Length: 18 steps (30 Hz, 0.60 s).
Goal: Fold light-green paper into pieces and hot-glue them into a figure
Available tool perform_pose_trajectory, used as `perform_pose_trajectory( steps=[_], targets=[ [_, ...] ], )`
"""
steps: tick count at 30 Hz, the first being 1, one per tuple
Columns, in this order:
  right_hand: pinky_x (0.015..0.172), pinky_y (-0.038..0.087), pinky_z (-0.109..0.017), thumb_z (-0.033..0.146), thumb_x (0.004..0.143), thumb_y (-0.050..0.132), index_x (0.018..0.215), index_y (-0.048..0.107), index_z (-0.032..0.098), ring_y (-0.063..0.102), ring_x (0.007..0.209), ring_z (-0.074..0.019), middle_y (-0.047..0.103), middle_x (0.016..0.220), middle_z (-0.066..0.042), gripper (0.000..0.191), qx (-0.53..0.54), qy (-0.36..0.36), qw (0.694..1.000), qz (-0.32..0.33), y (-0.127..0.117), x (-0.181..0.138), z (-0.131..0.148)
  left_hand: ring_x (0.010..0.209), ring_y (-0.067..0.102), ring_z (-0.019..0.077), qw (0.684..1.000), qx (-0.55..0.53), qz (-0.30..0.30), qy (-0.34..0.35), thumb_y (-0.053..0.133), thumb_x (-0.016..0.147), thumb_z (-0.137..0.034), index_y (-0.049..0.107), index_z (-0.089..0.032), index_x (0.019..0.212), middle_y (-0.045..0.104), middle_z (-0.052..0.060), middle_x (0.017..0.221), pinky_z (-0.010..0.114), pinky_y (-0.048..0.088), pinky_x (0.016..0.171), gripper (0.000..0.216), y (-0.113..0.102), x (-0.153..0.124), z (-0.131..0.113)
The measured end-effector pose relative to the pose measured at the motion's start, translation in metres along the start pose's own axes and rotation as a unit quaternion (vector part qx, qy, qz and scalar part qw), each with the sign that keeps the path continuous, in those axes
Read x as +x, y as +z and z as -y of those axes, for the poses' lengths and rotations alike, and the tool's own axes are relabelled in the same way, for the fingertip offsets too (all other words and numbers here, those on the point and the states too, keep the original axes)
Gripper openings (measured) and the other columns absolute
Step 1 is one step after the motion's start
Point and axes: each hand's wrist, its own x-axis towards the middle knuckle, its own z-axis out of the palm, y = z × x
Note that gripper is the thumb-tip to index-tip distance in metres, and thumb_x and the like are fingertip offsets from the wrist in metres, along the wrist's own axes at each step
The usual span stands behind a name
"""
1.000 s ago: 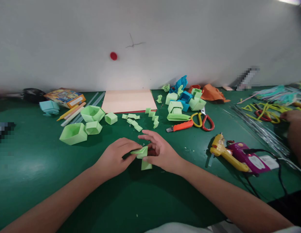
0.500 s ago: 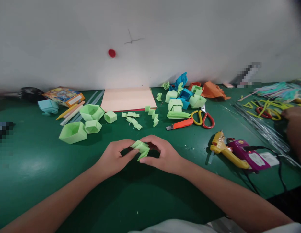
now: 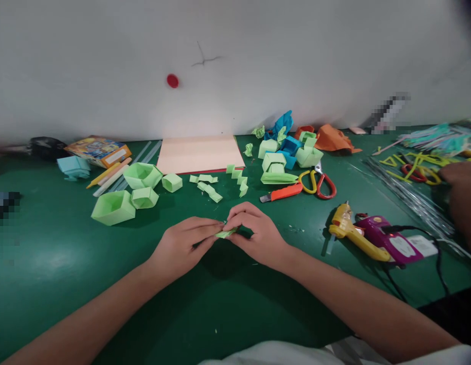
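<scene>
**Green paper strip squeezed down from loose zigzag to thin sliver; right fingers closed in since half a second ago**

Green paper strip [image 3: 226, 233] was fanned out with a flap hanging; now just a narrow folded edge shows between the fingertips. Likely means pleats being pressed flat, creasing under way, not finished as far as visible. Strip is held just above the table [image 3: 174, 314], centre, between both hands.

Left hand [image 3: 187, 243]: thumb and fingers nearly together, pinching the strip's left end. Right hand [image 3: 256, 228]: thumb and fingertips brought in on the other end, small gap behind the pinch. Exact finger contact partly hidden.

Room: widest stretch of tabletop is between the forearms, toward the body; more off to the left. Beyond the hands, folded strips [image 3: 210, 192] and a zigzag strip [image 3: 240, 181] lie near, so forward reach looks tighter. Front left, green paper boxes [image 3: 113, 208]. Front right, box cutter [image 3: 281, 193], blade end pointing left; careful there. Glue gun [image 3: 355, 235] sits right of the right hand, well apart, its nozzle toward the wall [image 3: 106, 66].
</scene>
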Motion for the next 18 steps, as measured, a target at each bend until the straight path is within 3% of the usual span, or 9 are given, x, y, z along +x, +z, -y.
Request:
perform_pose_trajectory(
  steps=[3, 6, 12, 18],
  targets=[
    [0.089, 0.053, -0.038, 0.013, 0.087, 0.066, 0.098, 0.067, 0.024, 0.065, 0.101, -0.0219, 0.067, 0.106, -0.007, 0.015, -0.063, -0.051, 0.996, 0.039, -0.003, -0.002, -0.005, 0.097, 0.074, 0.0209, 0.988, 0.125, 0.02, 0.091, 0.051, 0.101, -0.019, 0.074, -0.026, 0.114, 0.079, 0.004, 0.113, 0.037, 0.056, 0.086, 0.028, -0.003, -0.004, 0.003],
    [0.092, 0.05, -0.042, 0.019, 0.087, 0.071, 0.104, 0.066, 0.024, 0.064, 0.104, -0.0252, 0.071, 0.108, -0.008, 0.019, -0.135, -0.073, 0.983, 0.1, -0.007, -0.004, -0.007, 0.094, 0.072, 0.0225, 0.967, 0.213, 0.077, 0.114, 0.046, 0.102, -0.016, 0.073, -0.025, 0.115, 0.078, 0.005, 0.114, 0.04, 0.053, 0.081, 0.03, -0.005, -0.005, -0.001],
    [0.084, 0.046, -0.042, 0.034, 0.09, 0.072, 0.094, 0.068, 0.021, 0.064, 0.095, -0.0264, 0.074, 0.105, -0.008, 0.014, -0.25, -0.067, 0.954, 0.15, -0.004, -0.011, 0.0, 0.079, 0.064, 0.0234, 0.943, 0.277, 0.111, 0.149, 0.043, 0.1, -0.009, 0.073, -0.017, 0.092, 0.073, 0.008, 0.087, 0.041, 0.047, 0.071, 0.032, 0.005, -0.008, -0.011],
    [0.083, 0.045, -0.038, 0.017, 0.097, 0.057, 0.088, 0.068, 0.019, 0.06, 0.087, -0.0229, 0.074, 0.094, -0.007, 0.014, -0.235, -0.026, 0.961, 0.143, 0.002, -0.013, 0.002, 0.079, 0.062, 0.0196, 0.98, 0.133, 0.142, 0.039, 0.048, 0.101, -0.021, 0.073, -0.019, 0.09, 0.067, 0.006, 0.088, 0.034, 0.048, 0.072, 0.028, 0.008, -0.005, -0.002]
  ],
)
